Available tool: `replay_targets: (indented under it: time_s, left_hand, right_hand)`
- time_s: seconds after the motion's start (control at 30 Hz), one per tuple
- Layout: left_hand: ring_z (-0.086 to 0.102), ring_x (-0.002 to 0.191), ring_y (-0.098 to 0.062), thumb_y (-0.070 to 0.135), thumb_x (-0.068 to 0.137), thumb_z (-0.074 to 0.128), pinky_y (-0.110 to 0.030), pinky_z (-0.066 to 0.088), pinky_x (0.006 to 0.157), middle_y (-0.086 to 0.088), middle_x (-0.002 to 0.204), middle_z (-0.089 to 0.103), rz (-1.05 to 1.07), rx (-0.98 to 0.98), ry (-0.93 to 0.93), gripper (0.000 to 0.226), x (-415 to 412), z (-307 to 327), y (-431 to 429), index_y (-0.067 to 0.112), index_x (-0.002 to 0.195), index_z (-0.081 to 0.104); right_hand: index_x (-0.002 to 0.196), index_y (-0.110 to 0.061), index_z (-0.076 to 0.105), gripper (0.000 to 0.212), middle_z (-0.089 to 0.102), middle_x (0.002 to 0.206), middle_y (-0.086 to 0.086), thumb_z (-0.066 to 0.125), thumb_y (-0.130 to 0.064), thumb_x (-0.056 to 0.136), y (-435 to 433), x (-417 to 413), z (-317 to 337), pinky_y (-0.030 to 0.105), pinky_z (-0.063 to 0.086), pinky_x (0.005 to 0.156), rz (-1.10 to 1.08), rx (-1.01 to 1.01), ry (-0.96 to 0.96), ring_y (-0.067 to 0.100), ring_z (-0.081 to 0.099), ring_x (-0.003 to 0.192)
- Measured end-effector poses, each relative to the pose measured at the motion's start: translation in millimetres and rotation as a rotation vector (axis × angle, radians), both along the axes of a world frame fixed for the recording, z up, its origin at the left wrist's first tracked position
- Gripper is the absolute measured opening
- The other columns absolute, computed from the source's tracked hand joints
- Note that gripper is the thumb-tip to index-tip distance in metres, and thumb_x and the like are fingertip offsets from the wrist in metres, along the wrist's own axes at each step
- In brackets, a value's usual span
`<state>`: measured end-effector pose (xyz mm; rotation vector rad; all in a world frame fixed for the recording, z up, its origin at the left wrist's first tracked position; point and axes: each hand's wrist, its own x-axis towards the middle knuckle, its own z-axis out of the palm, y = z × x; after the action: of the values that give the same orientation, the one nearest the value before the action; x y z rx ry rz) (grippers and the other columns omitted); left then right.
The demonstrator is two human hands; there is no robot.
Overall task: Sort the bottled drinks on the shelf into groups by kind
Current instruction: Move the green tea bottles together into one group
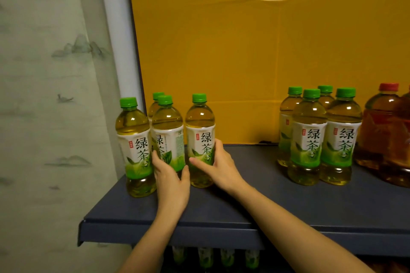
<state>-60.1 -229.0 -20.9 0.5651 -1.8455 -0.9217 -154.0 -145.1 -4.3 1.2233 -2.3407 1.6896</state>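
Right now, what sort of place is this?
Probably a shop-style drinks display, perhaps a mock-up indoors: a dark blue shelf with a yellow back panel, many identical green tea bottles, and a landscape-printed wall beside it.

Drinks stood in two clusters on a dark blue shelf [255, 204].

At the shelf's left end, all green-capped and labelled as green tea, were a corner bottle [135, 146] near the front edge, a middle bottle [168, 135] just beside it, a rear bottle [154, 106] close behind that one, and an outer bottle [200, 135] slightly apart to the right. Well apart to the right, four more green-capped bottles [308, 139] were packed together, just beside large red-capped bottles [380, 131] of brown drink at the picture's right edge.
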Motion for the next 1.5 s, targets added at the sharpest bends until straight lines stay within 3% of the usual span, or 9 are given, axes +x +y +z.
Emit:
replay_targets:
  time_s: [0.23, 0.47, 0.63, 0.77, 0.93, 1.07, 1.27, 1.5]
  left_hand:
    - [0.023, 0.139, -0.029, 0.008, 0.086, 0.060, -0.036, 0.021, 0.114, -0.017, 0.147, 0.025, 0.016, 0.011, -0.045, 0.072, 2, 0, -4, 0.002, 0.144, 0.018]
    - [0.041, 0.124, -0.027, 0.014, 0.072, 0.077, -0.044, 0.038, 0.106, -0.012, 0.132, 0.040, -0.083, 0.061, -0.024, 0.076, 0, -1, -10, 0.007, 0.134, 0.035]
    - [0.047, 0.113, -0.016, 0.011, 0.072, 0.077, -0.027, 0.040, 0.094, 0.001, 0.119, 0.043, -0.198, 0.071, -0.012, 0.074, -6, 2, -6, 0.009, 0.128, 0.028]
    - [0.048, 0.114, -0.015, 0.012, 0.076, 0.073, -0.022, 0.036, 0.090, -0.006, 0.129, 0.047, -0.257, 0.027, -0.056, 0.074, -16, 2, -3, 0.007, 0.128, 0.021]
    - [0.034, 0.133, -0.025, 0.020, 0.080, 0.069, -0.028, 0.031, 0.105, -0.013, 0.142, 0.035, -0.288, -0.064, -0.134, 0.083, -37, 1, 2, 0.003, 0.139, 0.013]
    - [0.032, 0.132, -0.026, 0.025, 0.081, 0.069, -0.031, 0.029, 0.105, -0.015, 0.137, 0.035, -0.288, -0.076, -0.186, 0.075, -57, 4, 7, 0.000, 0.133, 0.022]
    - [0.047, 0.118, -0.024, 0.025, 0.069, 0.079, -0.028, 0.038, 0.090, -0.012, 0.123, 0.050, -0.276, 0.065, -0.143, 0.065, -89, 15, 16, 0.003, 0.118, 0.043]
    - [0.049, 0.113, -0.025, 0.027, 0.067, 0.081, -0.033, 0.042, 0.090, -0.013, 0.118, 0.053, -0.254, 0.055, -0.101, 0.063, -117, 13, 26, 0.002, 0.113, 0.046]
  right_hand:
    - [0.123, -0.023, 0.037, 0.060, 0.054, 0.128, -0.003, 0.068, -0.045, 0.077, 17, -19, 11, 0.045, 0.044, 0.097, -0.165, 0.030, 0.092, 0.019, 0.051, 0.118]
    - [0.124, -0.020, 0.037, 0.059, 0.053, 0.126, 0.001, 0.067, -0.043, 0.079, 37, -53, 15, 0.050, 0.044, 0.095, -0.350, 0.015, 0.056, 0.023, 0.051, 0.116]
    - [0.129, -0.018, 0.035, 0.063, 0.051, 0.128, 0.002, 0.067, -0.041, 0.080, 42, -66, 7, 0.044, 0.044, 0.090, -0.447, 0.016, 0.043, 0.024, 0.050, 0.116]
    - [0.129, -0.012, 0.033, 0.064, 0.053, 0.127, 0.009, 0.068, -0.036, 0.081, 44, -73, 5, 0.045, 0.046, 0.090, -0.526, -0.050, -0.032, 0.029, 0.051, 0.116]
    - [0.135, -0.002, 0.026, 0.072, 0.050, 0.131, 0.019, 0.068, -0.029, 0.082, 48, -81, 7, 0.046, 0.042, 0.096, -0.607, -0.090, -0.070, 0.036, 0.048, 0.121]
    - [0.133, -0.003, 0.032, 0.066, 0.050, 0.130, 0.019, 0.067, -0.026, 0.082, 47, -81, 5, 0.044, 0.040, 0.096, -0.636, -0.111, -0.051, 0.036, 0.048, 0.121]
    - [0.139, -0.004, 0.028, 0.068, 0.046, 0.135, 0.017, 0.063, -0.027, 0.085, 47, -78, 2, 0.041, 0.037, 0.100, -0.665, -0.135, -0.023, 0.033, 0.044, 0.126]
    - [0.141, -0.006, 0.025, 0.070, 0.043, 0.137, 0.017, 0.062, -0.026, 0.086, 49, -76, 2, 0.040, 0.035, 0.102, -0.675, -0.161, -0.017, 0.032, 0.041, 0.128]
